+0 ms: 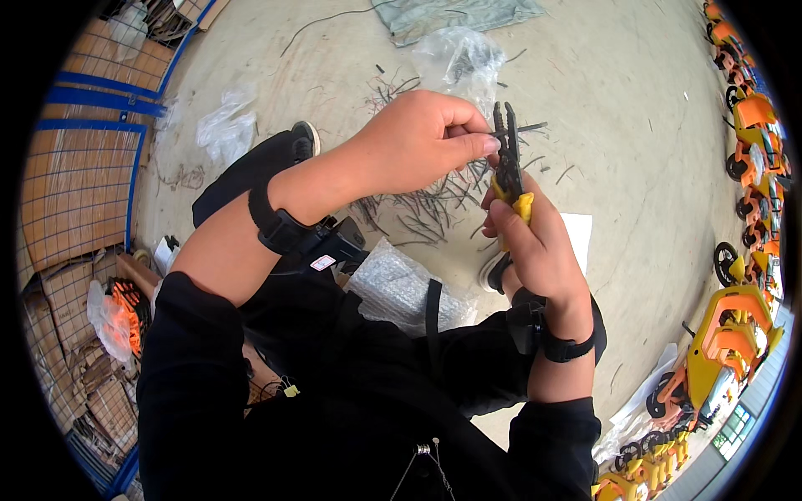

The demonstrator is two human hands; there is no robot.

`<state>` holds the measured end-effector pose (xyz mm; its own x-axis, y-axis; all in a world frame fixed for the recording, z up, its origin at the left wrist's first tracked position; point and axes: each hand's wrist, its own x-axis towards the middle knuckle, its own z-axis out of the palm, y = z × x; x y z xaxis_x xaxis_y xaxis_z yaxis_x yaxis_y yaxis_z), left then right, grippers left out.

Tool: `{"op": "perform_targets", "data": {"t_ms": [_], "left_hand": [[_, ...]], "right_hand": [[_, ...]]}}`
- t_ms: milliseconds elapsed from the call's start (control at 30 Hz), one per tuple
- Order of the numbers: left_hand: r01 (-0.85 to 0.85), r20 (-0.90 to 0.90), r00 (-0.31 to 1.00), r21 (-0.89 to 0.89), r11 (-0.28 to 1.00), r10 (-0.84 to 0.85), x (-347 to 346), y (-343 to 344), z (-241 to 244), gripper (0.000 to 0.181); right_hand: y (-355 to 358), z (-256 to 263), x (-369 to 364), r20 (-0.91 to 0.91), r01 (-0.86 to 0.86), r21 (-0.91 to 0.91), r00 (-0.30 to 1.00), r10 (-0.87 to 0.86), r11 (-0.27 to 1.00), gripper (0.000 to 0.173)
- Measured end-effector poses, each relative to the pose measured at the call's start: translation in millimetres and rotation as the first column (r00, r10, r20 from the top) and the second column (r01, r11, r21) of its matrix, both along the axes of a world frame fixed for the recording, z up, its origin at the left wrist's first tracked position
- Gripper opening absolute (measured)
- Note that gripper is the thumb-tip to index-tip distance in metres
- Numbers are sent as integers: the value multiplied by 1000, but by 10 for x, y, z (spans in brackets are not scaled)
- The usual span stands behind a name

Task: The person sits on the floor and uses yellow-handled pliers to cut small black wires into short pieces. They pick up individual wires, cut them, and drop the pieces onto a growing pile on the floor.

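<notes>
My left hand (432, 141) pinches a thin black cable piece (532, 127) between thumb and fingers. The cable runs across the jaws of wire strippers (510, 150) with yellow handles, and its far end sticks out to the right. My right hand (532, 232) is closed around the handles, with the dark jaws pointing away from me. Whether the jaws bite on the cable I cannot tell. Below and beyond my hands, many short dark cable pieces (432, 210) lie scattered on the concrete floor, partly hidden by my left hand and wrist.
A clear plastic bag (460, 59) lies beyond my hands, near a grey-green cloth (457, 15). Bubble wrap (401, 282) lies between my legs, white paper (578, 241) to the right. Blue mesh cages (81, 188) holding cardboard stand left; yellow-orange wheeled vehicles (730, 351) line the right.
</notes>
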<state>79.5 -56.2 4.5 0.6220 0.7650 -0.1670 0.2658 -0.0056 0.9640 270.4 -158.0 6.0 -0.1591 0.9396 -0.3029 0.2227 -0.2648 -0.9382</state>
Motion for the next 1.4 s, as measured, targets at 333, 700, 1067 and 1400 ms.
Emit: {"op": "perform_targets", "data": {"t_ms": [333, 700, 1067, 1400], "left_hand": [[-28, -42, 999, 103, 994, 33, -33, 83, -54, 22], [26, -91, 996, 52, 998, -21, -16, 33, -19, 25], [-9, -97, 995, 76, 997, 17, 12, 10, -10, 26], [4, -122, 992, 101, 995, 9, 5, 22, 7, 24]], "right_hand": [[55, 22, 172, -95, 227, -5, 969, -226, 974, 46], [2, -73, 91, -12, 34, -7, 999, -34, 999, 43], [-3, -37, 62, -68, 49, -32, 996, -51, 998, 44], [32, 20, 38, 199, 12, 16, 980, -15, 1000, 48]]}}
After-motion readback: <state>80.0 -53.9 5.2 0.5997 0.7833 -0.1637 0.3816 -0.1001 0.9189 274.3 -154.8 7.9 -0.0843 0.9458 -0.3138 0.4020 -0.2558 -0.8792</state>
